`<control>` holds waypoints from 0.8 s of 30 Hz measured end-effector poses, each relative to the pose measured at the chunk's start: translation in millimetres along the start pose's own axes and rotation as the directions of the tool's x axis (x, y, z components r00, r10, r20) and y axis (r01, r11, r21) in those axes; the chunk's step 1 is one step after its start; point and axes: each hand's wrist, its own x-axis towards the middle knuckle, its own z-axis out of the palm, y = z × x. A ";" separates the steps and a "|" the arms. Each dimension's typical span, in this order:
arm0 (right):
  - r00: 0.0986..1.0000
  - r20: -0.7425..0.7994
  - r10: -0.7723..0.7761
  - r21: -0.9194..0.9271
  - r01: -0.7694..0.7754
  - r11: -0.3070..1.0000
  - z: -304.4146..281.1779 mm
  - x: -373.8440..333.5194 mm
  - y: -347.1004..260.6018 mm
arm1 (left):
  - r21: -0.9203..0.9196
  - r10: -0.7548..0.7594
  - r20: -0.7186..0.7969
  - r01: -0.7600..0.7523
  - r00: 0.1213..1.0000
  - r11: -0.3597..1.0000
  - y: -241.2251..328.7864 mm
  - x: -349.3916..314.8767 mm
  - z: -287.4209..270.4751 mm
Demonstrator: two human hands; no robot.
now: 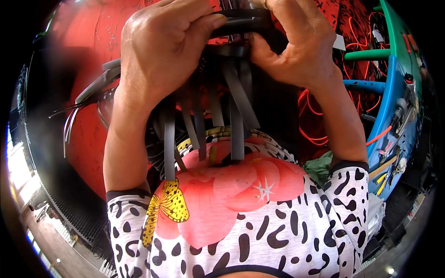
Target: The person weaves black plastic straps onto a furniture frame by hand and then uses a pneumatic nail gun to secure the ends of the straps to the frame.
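Note:
Near the top of the view my left hand (160,51) is closed, its thumb and fingers pinching a dark flat strip (243,24). My right hand (299,44) grips the same strip from the other side, thumb curled below it and fingertips partly cut off by the upper edge. Just under the hands is a dark woven-looking piece (227,48), mostly shadowed. Several loose grey flat strips (237,129) hang from it toward my shirt. What lies behind my fingers is hidden.
More grey strips (95,88) stick out at the left over a red surface (92,28) with dark scraps. At right, orange cords (357,34) lie beside a green frame (394,28) and a blue frame (394,92). Hand tools, including yellow-handled pliers (381,183), rest on the blue part.

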 end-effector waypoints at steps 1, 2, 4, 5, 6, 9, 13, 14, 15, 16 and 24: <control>1.000 0.001 -0.002 0.003 0.002 1.000 0.7 0.0 -0.9 | 0.006 0.015 -0.009 -0.015 1.000 1.000 -1.1 -1.5 0.1; 1.000 0.001 0.002 -0.004 -0.002 1.000 1.0 0.5 -1.7 | 0.009 0.013 -0.011 -0.013 1.000 1.000 -0.9 -1.9 -0.6; 1.000 0.002 0.003 -0.008 -0.003 1.000 -1.2 1.3 -4.2 | -0.013 -0.006 -0.033 0.005 0.999 1.000 0.3 -2.2 -1.9; 0.993 0.046 0.108 0.018 -0.109 0.994 -5.6 1.1 -5.4 | -0.013 -0.007 -0.034 0.006 0.999 1.000 1.0 -3.7 -2.8; 0.973 0.092 0.210 0.039 -0.214 0.976 -9.7 0.2 -4.9 | 0.018 -0.067 -0.012 0.068 0.998 0.998 2.3 -6.3 -3.7; 0.994 0.020 0.105 0.158 -0.107 0.982 -7.4 2.4 6.1 | 0.055 -0.125 0.020 0.123 0.992 0.991 -1.4 -9.5 -6.8; 0.997 0.072 -0.038 0.189 0.024 0.982 0.0 22.1 5.0 | -0.038 -0.029 -0.036 0.028 0.999 0.999 -6.5 -3.8 -9.7; 0.989 0.104 -0.102 0.246 0.074 0.966 6.4 24.4 6.8 | -0.037 -0.030 -0.039 0.028 0.999 0.999 -8.3 -4.1 -10.9; 0.994 0.083 -0.073 0.288 0.046 0.956 8.1 28.8 2.7 | 0.008 -0.027 0.007 0.027 1.000 1.000 -10.0 -5.2 -12.0; 0.994 0.083 -0.077 0.289 0.050 0.956 6.7 32.2 2.8 | 0.053 -0.026 0.052 0.023 0.998 0.998 -11.7 -6.4 -13.2; 0.899 0.429 -0.093 0.327 -0.058 0.943 0.0 55.6 -10.9 | -0.007 0.009 -0.001 -0.009 1.000 1.000 -9.7 -20.1 -24.2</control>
